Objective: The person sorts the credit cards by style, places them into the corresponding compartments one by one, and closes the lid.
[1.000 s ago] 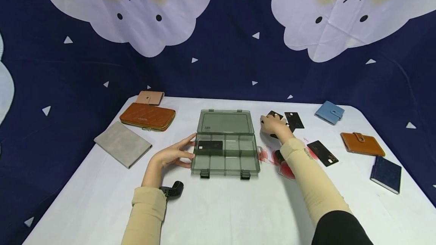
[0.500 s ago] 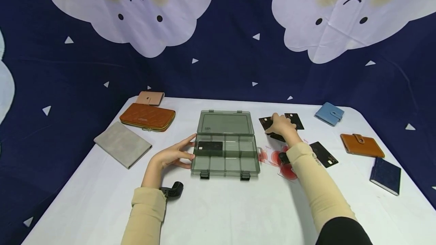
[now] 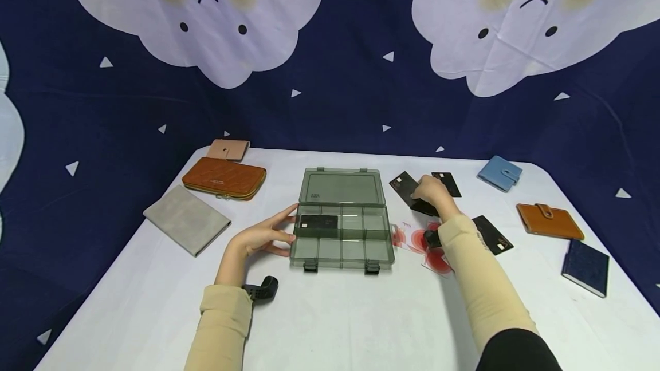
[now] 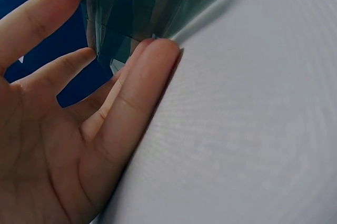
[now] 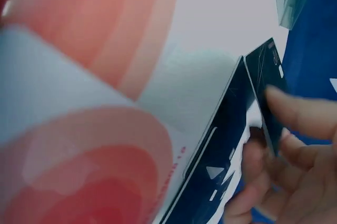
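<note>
A translucent green compartment box (image 3: 342, 248) lies with its lid (image 3: 342, 186) folded back. Through its plastic shows a black bank card (image 3: 318, 223) in a left compartment. My left hand (image 3: 262, 236) rests extended fingertips against the box's left side, as the left wrist view also shows. To the right, my right hand (image 3: 432, 192) pinches a black bank card (image 5: 265, 79) between thumb and fingers; in the right wrist view this card is tilted up. Another dark card (image 3: 425, 208) lies just under that hand, partly covered. Behind the hand is one more black card (image 3: 447, 184).
Red-and-white cards (image 3: 417, 239) lie right of the box, and a black card (image 3: 492, 235) sits beside the right forearm. Blue (image 3: 499, 173) and tan (image 3: 549, 221) wallets and a navy booklet (image 3: 585, 268) are far right. A brown zip wallet (image 3: 224, 178) and grey folder (image 3: 187, 220) lie left.
My right hand has moved right and slightly toward me over the black cards, and the front-left card now shows more of its face and has turned. The left hand and box have not moved.
</note>
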Demonstrator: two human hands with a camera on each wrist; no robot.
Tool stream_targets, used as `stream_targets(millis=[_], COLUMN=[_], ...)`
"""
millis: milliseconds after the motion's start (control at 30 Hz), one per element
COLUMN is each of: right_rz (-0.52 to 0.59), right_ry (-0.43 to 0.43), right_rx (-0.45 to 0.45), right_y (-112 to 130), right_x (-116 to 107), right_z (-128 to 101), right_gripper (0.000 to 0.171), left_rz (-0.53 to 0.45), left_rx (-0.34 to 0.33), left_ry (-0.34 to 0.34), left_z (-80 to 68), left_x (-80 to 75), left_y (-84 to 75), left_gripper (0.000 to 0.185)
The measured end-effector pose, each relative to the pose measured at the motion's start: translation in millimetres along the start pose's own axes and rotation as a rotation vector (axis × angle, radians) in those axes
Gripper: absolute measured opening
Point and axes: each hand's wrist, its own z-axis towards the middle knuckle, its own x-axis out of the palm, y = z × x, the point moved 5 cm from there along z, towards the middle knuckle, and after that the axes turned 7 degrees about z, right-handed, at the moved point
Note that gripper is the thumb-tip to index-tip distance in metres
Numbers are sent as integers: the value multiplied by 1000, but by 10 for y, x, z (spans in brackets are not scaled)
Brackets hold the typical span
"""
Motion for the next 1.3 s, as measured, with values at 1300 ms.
stream_targets(millis=[1300], right_rz=[-276], right_ry=[-63], right_rx=[-652], right_y=[911], right_x=[557], right_z=[-780], right_gripper=[15], left_rz=[-15], left_rx=[1], left_ry=[-1], left_z=[-6], left_x=[-2], left_y=[-6], left_gripper=[86])
